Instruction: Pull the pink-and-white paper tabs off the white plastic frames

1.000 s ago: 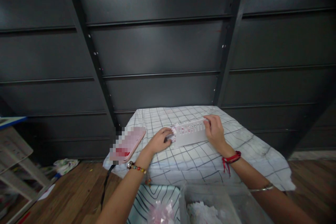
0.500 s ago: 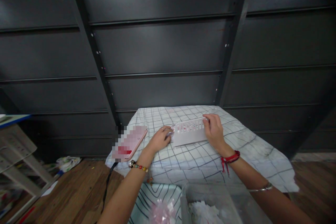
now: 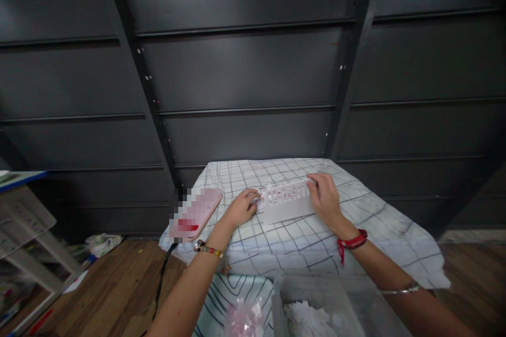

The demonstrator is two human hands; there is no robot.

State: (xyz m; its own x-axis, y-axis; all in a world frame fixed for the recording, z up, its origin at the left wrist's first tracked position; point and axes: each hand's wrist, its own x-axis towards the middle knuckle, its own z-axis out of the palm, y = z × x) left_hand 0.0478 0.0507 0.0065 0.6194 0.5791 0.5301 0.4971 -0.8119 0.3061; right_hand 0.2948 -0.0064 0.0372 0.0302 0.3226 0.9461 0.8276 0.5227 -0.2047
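Observation:
A white plastic basket [image 3: 290, 209] with rows of slots along its upper wall stands on the checked cloth [image 3: 367, 221]. My right hand [image 3: 324, 197] grips its right end, thumb in front and fingers over the rim. Beside the left end, my left hand [image 3: 243, 206] has its fingers bent together at some small pale pieces [image 3: 261, 196]. What exactly lies between those fingertips is too small to make out. Bits of pink and red show through the slots.
A pink phone [image 3: 200, 213] with a black cable [image 3: 161, 274] lies at the left. Nearest me are a striped tray [image 3: 215, 300] holding pink plastic packets [image 3: 245, 318] and a clear bin [image 3: 279, 305] with white pieces. A dark panelled wall [image 3: 245, 73] rises behind.
The basket has shifted slightly right, carried by my right hand, and a few pale pieces now show at its back left corner. My left hand has hardly moved.

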